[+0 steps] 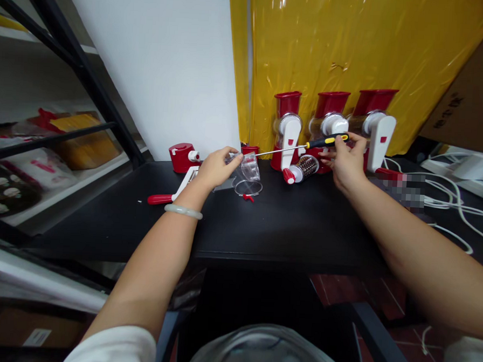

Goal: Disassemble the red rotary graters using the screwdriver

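Note:
My right hand (350, 162) is closed on the black-and-yellow handle of a screwdriver (328, 140). Its long metal shaft points left, and the tip meets a clear plastic housing (251, 168). My left hand (218, 170) grips that housing near its upper left side, with the fingertips partly hidden. Just below lies a small red part (248, 198). Left of my left hand stand a red base piece (181, 157) and, partly behind my wrist, a white crank with a red handle (160, 199). A metal grating drum (306, 168) lies between my hands.
Assembled red-and-white rotary graters (291, 136) stand along the back, before yellow-wrapped packaging (313, 49). White cables (447, 192) tangle at the right of the black table (287, 232). A shelf rack (73, 180) with bagged goods rises at left.

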Demonstrator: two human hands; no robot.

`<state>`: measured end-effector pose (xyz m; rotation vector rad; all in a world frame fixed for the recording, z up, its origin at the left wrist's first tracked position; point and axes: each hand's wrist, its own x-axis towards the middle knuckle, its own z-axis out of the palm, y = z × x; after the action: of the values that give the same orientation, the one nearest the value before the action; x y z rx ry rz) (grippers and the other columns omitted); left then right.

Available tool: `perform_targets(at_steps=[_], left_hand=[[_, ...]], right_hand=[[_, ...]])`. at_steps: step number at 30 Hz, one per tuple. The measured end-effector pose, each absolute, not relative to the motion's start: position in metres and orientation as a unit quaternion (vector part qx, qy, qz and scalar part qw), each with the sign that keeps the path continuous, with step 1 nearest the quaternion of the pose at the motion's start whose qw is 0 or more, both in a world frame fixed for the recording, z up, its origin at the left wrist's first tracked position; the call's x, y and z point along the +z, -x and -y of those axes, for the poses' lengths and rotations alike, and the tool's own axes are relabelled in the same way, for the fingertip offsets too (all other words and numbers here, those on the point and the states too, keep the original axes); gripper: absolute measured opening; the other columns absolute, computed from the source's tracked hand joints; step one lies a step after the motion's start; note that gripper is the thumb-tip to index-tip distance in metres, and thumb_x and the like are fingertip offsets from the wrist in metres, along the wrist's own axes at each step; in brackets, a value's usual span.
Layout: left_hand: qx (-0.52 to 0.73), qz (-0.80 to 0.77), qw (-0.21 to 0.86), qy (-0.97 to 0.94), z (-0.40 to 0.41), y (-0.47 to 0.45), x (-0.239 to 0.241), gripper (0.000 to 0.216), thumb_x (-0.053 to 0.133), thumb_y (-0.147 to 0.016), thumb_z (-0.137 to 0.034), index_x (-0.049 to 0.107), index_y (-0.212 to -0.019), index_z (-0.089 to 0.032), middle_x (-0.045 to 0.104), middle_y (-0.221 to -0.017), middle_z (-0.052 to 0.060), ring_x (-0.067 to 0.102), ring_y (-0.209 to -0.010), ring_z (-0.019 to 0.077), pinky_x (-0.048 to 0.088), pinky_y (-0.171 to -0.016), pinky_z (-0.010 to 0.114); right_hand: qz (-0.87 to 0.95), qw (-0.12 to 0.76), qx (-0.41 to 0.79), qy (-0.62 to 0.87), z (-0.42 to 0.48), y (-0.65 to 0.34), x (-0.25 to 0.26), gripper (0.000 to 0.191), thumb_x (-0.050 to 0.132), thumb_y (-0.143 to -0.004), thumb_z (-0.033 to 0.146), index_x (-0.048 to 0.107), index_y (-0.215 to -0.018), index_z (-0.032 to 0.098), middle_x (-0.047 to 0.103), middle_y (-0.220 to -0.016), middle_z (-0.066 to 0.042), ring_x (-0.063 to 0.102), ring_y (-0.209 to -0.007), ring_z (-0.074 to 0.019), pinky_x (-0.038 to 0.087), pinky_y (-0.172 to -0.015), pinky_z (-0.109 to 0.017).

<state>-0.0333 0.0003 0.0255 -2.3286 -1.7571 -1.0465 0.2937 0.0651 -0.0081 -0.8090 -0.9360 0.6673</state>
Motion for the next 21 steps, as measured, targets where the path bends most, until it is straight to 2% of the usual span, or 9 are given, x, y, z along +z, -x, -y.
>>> perform_targets(at_steps=[9, 14, 21], left_hand=[[-0.343, 0.565, 0.019, 0.751, 0.000, 0.033, 0.025, 0.046, 0.046, -0.092, -0.057, 0.068, -0.114, -0.023, 0.071, -0.100, 0.009, 0.061, -0.082, 0.0214, 0.046, -0.077, 0.035], [-0.345, 0.561, 0.021, 0.752, -0.001, 0.034, 0.025, 0.047, 0.046, -0.092, -0.057, 0.068, -0.113, -0.023, 0.071, -0.100, 0.009, 0.061, -0.081, 0.0215, 0.046, -0.077, 0.035], [-0.342, 0.566, 0.023, 0.750, 0.000, 0.032, 0.026, 0.047, 0.046, -0.092, -0.057, 0.067, -0.113, -0.021, 0.072, -0.102, 0.009, 0.062, -0.083, 0.0214, 0.047, -0.077, 0.034]], right_hand=[[0.438, 0.767, 0.304, 0.357, -0.062, -0.293, -0.007, 0.034, 0.064, -0.085, 0.044, 0.039, -0.102, 0.031, 0.060, -0.085, 0.006, 0.065, -0.056, -0.0096, 0.054, -0.042, -0.021], [0.427, 0.768, 0.315, 0.360, -0.061, -0.293, -0.007, 0.035, 0.067, -0.084, 0.034, 0.037, -0.102, 0.028, 0.061, -0.081, 0.007, 0.066, -0.058, -0.0092, 0.056, -0.047, -0.020], [0.415, 0.767, 0.330, 0.362, -0.071, -0.295, -0.013, 0.037, 0.067, -0.085, 0.037, 0.036, -0.104, 0.030, 0.062, -0.081, 0.007, 0.069, -0.062, -0.0115, 0.055, -0.045, -0.021]])
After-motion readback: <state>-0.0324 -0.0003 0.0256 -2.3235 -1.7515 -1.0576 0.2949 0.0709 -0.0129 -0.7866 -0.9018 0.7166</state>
